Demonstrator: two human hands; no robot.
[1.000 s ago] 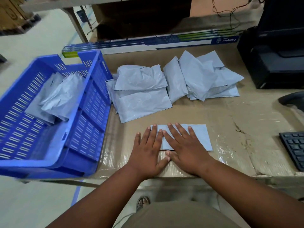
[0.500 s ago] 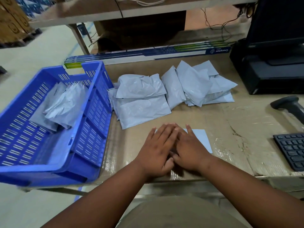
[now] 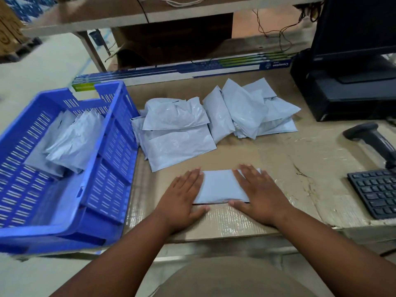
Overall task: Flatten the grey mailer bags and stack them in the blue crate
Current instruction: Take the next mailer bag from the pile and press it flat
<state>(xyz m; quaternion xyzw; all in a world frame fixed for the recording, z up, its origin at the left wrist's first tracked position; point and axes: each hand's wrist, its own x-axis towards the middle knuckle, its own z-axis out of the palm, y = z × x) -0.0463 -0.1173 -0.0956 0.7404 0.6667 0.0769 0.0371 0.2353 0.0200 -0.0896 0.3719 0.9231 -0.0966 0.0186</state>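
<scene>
Head view: the blue slotted plastic crate (image 3: 111,159) at frame left holds grey mailers. A flat grey mailer bag (image 3: 220,186) lies lower centre, long axis left-right, bare cardboard around it. Left hand (image 3: 184,196) and right hand (image 3: 260,195) press its ends, fingers straight.

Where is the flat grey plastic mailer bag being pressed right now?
In the head view the flat grey plastic mailer bag lies near the cardboard-covered table's front edge, between the left hand and right hand, right of the blue crate.
</scene>
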